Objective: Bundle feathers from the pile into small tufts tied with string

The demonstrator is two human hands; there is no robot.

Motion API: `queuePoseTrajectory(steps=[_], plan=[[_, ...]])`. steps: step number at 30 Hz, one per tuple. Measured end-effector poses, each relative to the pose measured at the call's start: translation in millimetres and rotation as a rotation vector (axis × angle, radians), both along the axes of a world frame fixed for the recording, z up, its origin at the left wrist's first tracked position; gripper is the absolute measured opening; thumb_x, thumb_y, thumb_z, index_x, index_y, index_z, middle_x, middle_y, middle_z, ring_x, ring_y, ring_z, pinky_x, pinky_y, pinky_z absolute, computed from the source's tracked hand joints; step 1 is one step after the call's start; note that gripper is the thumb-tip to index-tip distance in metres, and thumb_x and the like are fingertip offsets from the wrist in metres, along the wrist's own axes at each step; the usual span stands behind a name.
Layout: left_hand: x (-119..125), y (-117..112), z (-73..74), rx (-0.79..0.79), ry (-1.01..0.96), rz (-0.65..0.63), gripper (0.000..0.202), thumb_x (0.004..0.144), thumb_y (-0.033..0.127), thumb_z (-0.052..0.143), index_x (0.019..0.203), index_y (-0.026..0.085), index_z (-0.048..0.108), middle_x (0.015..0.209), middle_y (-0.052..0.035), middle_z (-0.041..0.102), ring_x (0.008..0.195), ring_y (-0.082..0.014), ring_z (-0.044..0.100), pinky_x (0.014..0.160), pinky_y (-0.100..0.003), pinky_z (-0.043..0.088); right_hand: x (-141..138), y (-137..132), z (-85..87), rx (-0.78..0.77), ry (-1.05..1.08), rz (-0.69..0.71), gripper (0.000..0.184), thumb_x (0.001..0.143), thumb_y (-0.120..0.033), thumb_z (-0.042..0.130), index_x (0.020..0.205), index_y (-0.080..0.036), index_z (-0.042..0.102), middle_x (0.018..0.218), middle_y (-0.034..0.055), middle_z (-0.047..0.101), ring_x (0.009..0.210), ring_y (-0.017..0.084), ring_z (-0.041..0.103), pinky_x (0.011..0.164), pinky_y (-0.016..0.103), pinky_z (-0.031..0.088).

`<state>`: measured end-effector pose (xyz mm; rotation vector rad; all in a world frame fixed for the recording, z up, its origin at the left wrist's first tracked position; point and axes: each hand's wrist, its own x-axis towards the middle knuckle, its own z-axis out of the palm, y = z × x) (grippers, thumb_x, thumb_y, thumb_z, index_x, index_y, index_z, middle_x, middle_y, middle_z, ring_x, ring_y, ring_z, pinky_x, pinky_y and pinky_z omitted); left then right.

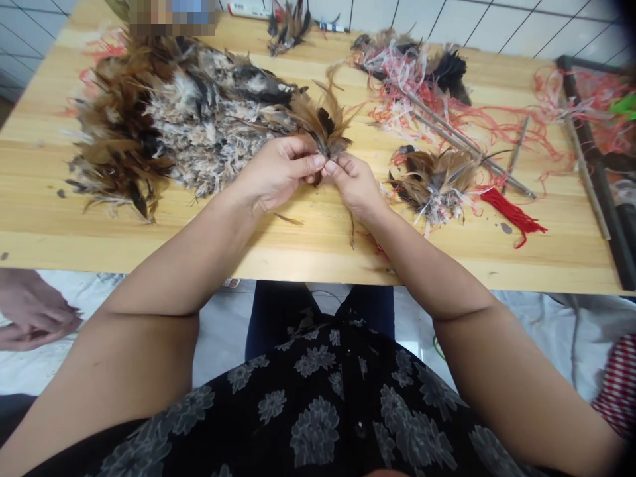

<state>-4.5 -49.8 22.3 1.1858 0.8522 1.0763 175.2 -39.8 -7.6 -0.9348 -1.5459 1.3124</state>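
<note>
My left hand (278, 171) and my right hand (352, 182) meet over the middle of the wooden table (308, 245). Both pinch the base of a small bunch of brown feathers (325, 122), which fans upward from the fingertips. Left of my hands lies a large heap of brown, grey and white feathers (173, 112). To the right rests a tied feather bundle (437, 179) with a red tassel (511, 215) beside it.
Thin sticks (462, 142) and tangled red and white plastic string (397, 73) lie at the back right. A dark frame (596, 165) with more string stands at the right edge. Another person's hand (34, 315) shows at the lower left.
</note>
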Motion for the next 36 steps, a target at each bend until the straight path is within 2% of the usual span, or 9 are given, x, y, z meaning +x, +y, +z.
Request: queuePoseTrajectory(steps=[9,17,19,22,25,27,30,33,36], plan=[[9,-3,5.9,-0.059,-0.017,0.097,0.038,0.094,0.010,0.101,0.074,0.016,0.070,0.075,-0.0014,0.068,0.065,-0.0160,0.067,0.067,-0.028,0.054,1,4,-12.6,-0.017,0.100,-0.006,0.063,0.082,-0.081,0.090,0.080,-0.024,0.065,0.086,0.0020,0.077,0.087,0.018,0.070,0.095,0.037,0.062],[6,1,-3.5,0.070,0.028,0.051,0.040,0.086,0.032,0.107,0.080,0.018,0.071,0.076,-0.0025,0.070,0.069,-0.0171,0.064,0.068,-0.028,0.053,3,1,-8.5,-0.036,0.158,0.009,0.070,0.072,-0.088,0.091,0.079,-0.022,0.069,0.087,0.0029,0.079,0.088,0.019,0.071,0.095,0.036,0.058],[-5,5,-0.3,0.203,0.167,0.130,0.037,0.087,0.039,0.105,0.084,0.021,0.073,0.082,-0.0034,0.072,0.077,-0.0210,0.066,0.076,-0.032,0.056,6,2,-7.0,-0.016,0.143,-0.031,0.068,0.074,-0.087,0.090,0.079,-0.022,0.070,0.084,0.0009,0.076,0.086,0.018,0.068,0.095,0.035,0.056],[-28,10,12.8,0.413,0.415,0.409,0.030,0.087,0.041,0.102,0.093,0.025,0.078,0.101,-0.0057,0.075,0.101,-0.0283,0.068,0.097,-0.039,0.056,11,4,-4.9,0.005,0.101,-0.087,0.062,0.078,-0.082,0.088,0.079,-0.023,0.068,0.082,-0.0003,0.073,0.085,0.018,0.065,0.096,0.035,0.053],[-52,10,29.3,0.466,0.513,0.583,0.030,0.092,0.045,0.099,0.101,0.028,0.076,0.111,-0.0056,0.073,0.128,-0.0338,0.059,0.112,-0.044,0.047,16,6,-3.3,0.025,0.086,-0.149,0.061,0.081,-0.081,0.084,0.078,-0.023,0.065,0.084,0.0012,0.072,0.090,0.019,0.065,0.098,0.036,0.053],[-63,9,37.5,0.476,0.553,0.626,0.030,0.094,0.045,0.097,0.100,0.027,0.074,0.109,-0.0053,0.070,0.130,-0.0339,0.054,0.115,-0.047,0.042,18,7,-2.8,0.042,0.080,-0.189,0.061,0.083,-0.081,0.081,0.079,-0.024,0.063,0.086,0.0024,0.071,0.094,0.021,0.066,0.099,0.037,0.053],[-71,7,42.7,0.505,0.700,0.626,0.028,0.092,0.044,0.093,0.090,0.026,0.072,0.102,-0.0059,0.066,0.111,-0.0306,0.056,0.111,-0.049,0.042,21,10,-3.2,0.041,0.081,-0.238,0.062,0.083,-0.083,0.079,0.082,-0.024,0.061,0.088,0.0029,0.069,0.099,0.022,0.067,0.102,0.037,0.054],[-69,4,42.1,0.536,0.935,0.519,0.018,0.093,0.041,0.081,0.087,0.027,0.072,0.097,-0.0066,0.064,0.092,-0.0272,0.055,0.102,-0.049,0.048,24,12,-4.7,0.041,0.092,-0.260,0.061,0.086,-0.082,0.078,0.083,-0.023,0.060,0.090,0.0028,0.069,0.105,0.022,0.068,0.106,0.038,0.054],[-61,1,37.4,0.551,1.129,0.345,0.006,0.098,0.027,0.070,0.097,0.024,0.074,0.105,-0.0082,0.067,0.097,-0.0271,0.059,0.102,-0.046,0.052,26,12,-6.4,0.061,0.092,-0.245,0.055,0.092,-0.075,0.076,0.085,-0.022,0.061,0.092,0.0026,0.069,0.107,0.021,0.069,0.107,0.037,0.055]])
